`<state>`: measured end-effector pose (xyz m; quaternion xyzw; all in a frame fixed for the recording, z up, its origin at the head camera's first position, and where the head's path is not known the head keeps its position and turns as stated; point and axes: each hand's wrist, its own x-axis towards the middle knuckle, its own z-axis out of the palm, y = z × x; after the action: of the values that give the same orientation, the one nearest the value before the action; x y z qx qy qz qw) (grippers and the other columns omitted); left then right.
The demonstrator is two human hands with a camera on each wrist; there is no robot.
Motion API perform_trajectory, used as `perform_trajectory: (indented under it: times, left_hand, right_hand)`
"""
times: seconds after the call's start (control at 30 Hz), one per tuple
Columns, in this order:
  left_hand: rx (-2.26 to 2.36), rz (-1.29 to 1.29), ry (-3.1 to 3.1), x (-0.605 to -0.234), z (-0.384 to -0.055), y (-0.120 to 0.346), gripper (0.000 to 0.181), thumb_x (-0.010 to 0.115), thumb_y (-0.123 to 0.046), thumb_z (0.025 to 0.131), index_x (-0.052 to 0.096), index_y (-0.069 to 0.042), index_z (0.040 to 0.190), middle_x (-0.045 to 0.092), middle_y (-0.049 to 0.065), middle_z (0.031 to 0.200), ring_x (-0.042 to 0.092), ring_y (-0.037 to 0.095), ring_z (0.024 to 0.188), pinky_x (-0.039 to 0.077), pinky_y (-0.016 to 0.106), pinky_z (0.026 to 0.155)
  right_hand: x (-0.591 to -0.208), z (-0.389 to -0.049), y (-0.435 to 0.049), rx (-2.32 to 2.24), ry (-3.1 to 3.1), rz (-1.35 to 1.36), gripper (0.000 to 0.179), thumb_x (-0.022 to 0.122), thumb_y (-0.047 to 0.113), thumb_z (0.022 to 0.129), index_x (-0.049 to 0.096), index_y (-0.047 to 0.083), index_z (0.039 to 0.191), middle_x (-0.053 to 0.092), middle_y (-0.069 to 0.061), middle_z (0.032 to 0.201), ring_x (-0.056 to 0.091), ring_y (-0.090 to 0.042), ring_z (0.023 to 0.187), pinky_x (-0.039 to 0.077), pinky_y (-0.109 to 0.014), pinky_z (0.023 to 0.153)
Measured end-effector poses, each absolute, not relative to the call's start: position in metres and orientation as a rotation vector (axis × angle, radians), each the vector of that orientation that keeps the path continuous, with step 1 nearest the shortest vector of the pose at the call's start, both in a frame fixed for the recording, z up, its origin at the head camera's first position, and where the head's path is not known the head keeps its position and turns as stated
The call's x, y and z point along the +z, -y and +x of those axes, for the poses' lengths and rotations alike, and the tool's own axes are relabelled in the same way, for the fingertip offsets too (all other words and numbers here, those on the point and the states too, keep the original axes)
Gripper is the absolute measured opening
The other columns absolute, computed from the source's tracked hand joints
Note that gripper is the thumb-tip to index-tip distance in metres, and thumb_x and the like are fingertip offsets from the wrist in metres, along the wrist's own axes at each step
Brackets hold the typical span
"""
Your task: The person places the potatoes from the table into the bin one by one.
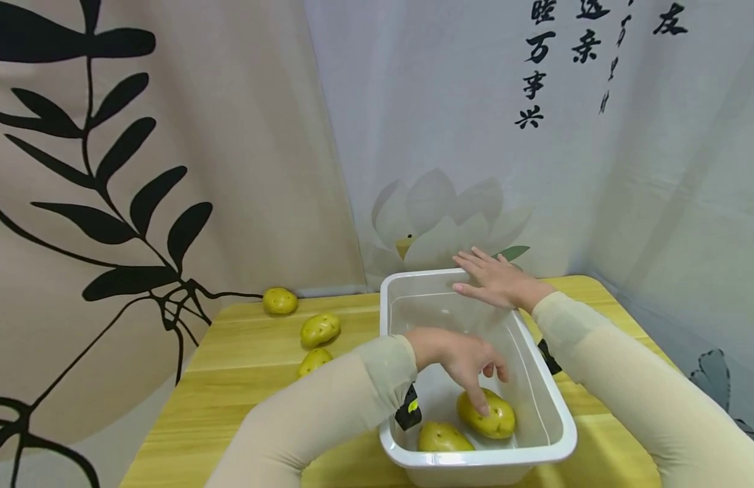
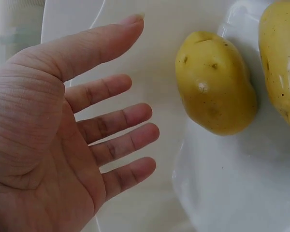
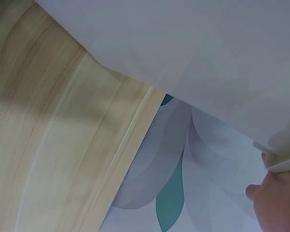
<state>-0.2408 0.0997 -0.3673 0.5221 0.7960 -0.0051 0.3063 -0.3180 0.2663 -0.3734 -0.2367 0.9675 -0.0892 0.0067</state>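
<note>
A deep white plastic tub [image 1: 477, 457] has two yellow potatoes on its floor, a larger potato [image 1: 495, 420] and another potato [image 1: 444, 438] by the near wall. My left hand [image 1: 458, 356] reaches inside over them, fingers spread and holding nothing. In the head view its thumb overlaps the larger potato; in the left wrist view a gap shows between the fingertips and the nearest potato [image 2: 215, 84]. Across the tub's far right corner rests my right hand [image 1: 495, 278], its fingers stretched along the rim. Only part of that hand [image 3: 280, 200] shows at the rim in the right wrist view.
Left of the tub, on the wooden table [image 1: 230, 407], lie three more potatoes: one at the back edge [image 1: 280, 301], a middle potato [image 1: 320, 330], and a potato partly behind my left sleeve [image 1: 314, 360]. A printed curtain [image 1: 261, 135] hangs behind the table.
</note>
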Motion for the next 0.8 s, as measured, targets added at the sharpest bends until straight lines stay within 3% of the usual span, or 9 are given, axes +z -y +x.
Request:
perform_trajectory:
  times: [0.47,0.8]
  left_hand:
    - [-0.043,1.328,-2.135,-0.357,-0.24,-0.09,0.065,0.08,-0.046,0.074,0.056,-0.025,0.131,0.059,-0.005,0.123,0.052,0.007,0.112,0.041,0.022,0.092]
    - [-0.018,1.323,-2.15,-0.339,-0.235,-0.085,0.065,0.081,-0.045,0.074,0.055,-0.025,0.13,0.058,-0.008,0.118,0.052,0.006,0.108,0.042,0.022,0.089]
  right_hand:
    - [-0.371,-0.318,-0.263,-0.274,-3.029,-0.74,0.076,0.032,0.064,0.096,0.017,0.018,0.155,0.012,-0.008,0.16,0.004,-0.034,0.146,0.005,-0.068,0.107]
    - [-0.372,-0.317,-0.264,-0.28,-3.003,-0.729,0.079,0.03,0.067,0.095,0.015,0.018,0.155,0.01,-0.007,0.16,0.001,-0.033,0.146,0.003,-0.067,0.108]
